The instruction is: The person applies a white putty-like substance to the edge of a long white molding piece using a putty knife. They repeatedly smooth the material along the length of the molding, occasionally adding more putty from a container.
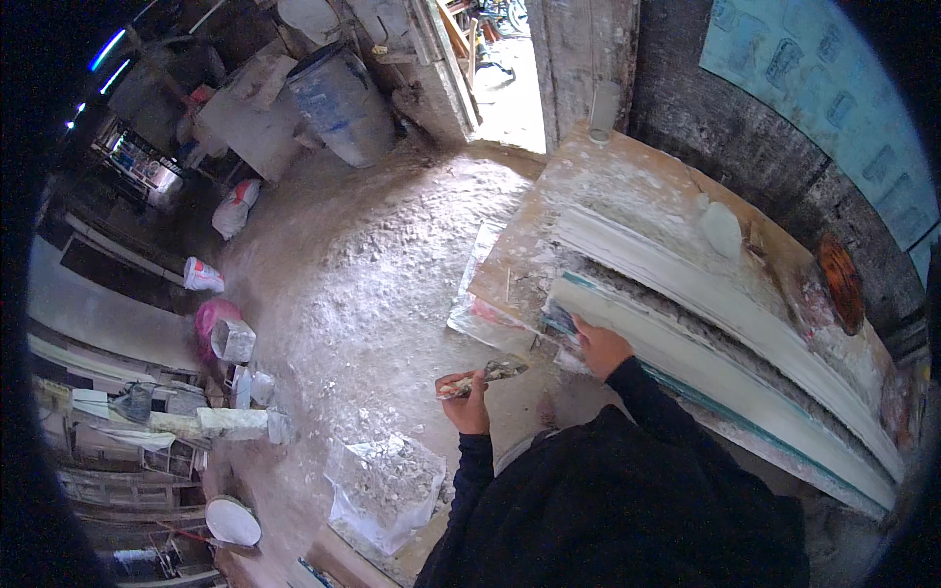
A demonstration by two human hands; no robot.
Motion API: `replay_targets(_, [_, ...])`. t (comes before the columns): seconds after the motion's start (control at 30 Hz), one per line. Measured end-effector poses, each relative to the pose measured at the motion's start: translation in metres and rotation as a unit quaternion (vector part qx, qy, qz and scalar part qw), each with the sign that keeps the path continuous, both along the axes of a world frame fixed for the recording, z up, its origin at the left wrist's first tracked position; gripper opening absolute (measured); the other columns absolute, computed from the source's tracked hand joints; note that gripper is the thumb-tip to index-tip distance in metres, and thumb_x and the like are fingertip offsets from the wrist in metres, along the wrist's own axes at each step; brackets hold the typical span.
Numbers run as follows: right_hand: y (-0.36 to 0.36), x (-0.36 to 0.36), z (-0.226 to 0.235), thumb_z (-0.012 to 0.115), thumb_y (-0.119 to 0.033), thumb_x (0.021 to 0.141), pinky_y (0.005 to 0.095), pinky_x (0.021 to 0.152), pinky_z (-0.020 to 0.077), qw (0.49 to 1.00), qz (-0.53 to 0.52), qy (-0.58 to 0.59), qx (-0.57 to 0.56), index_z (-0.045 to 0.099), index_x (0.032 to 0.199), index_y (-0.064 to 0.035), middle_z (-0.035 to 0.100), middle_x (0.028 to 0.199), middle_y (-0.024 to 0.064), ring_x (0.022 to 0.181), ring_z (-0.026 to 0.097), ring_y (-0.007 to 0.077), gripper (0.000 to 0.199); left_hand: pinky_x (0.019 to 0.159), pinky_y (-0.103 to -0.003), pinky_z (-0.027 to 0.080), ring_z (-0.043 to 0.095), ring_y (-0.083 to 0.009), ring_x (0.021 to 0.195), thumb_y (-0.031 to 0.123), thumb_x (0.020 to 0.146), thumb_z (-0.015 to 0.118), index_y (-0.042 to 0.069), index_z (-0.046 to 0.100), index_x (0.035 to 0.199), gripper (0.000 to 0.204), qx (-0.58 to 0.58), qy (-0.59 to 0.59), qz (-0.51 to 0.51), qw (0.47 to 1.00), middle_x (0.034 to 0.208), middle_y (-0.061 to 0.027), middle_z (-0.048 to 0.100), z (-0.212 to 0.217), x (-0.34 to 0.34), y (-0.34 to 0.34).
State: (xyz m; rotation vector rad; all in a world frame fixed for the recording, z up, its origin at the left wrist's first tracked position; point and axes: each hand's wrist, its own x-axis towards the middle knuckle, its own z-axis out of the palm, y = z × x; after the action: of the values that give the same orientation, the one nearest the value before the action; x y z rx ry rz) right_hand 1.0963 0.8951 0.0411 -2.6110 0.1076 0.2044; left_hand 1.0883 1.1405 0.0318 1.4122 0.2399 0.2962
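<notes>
My left hand (466, 400) is closed around a small plaster-crusted trowel (507, 369), its blade pointing right toward the workbench. My right hand (601, 349) is at the near left end of a long white moulding (686, 358) with teal edges, its fingers closed on a dark flat scraper (561, 318). The scraper appears to touch the moulding's end; the exact contact is too small to tell. A second long white moulding (676, 269) lies parallel behind it on the plaster-smeared workbench (529, 230).
A white sack of rubble (387, 485) lies on the dusty floor at lower left. A blue-stained barrel (343, 103) stands near the bright doorway (510, 88). White buckets (203, 274) and stacked boards line the left side. An orange-brown oval piece (840, 287) rests at the bench's back right.
</notes>
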Motion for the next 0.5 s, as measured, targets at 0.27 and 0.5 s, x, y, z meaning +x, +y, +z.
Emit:
replay_targets(0.27, [0.005,0.004,0.003,0.042,-0.022,0.085,0.0468,0.062,0.0444,1.0,-0.012,0.002,-0.003,0.036,0.128,-0.0187,0.059,0.077,0.0187,0.071,0.056,0.0365,0.043,0.057,-0.026,0.052,0.058,-0.0161,0.07,0.009,0.073,0.069,0.005,0.039,0.089,0.034,-0.007,0.013,0.008,1.0,0.081,-0.0113,0.057,-0.007,-0.015,0.009])
replay_targets(0.5, [0.0,0.0,-0.01,0.041,-0.025,0.086,0.0492,0.061,0.0448,0.999,0.002,-0.041,0.01,0.036,0.127,-0.0203,0.059,0.076,0.02,0.069,0.057,0.0373,0.041,0.056,-0.026,0.052,0.058,-0.0161,0.068,0.01,0.073,0.07,0.005,0.04,0.089,0.034,-0.003,-0.001,0.01,1.0,0.08,-0.0111,0.056,-0.008,-0.018,0.006])
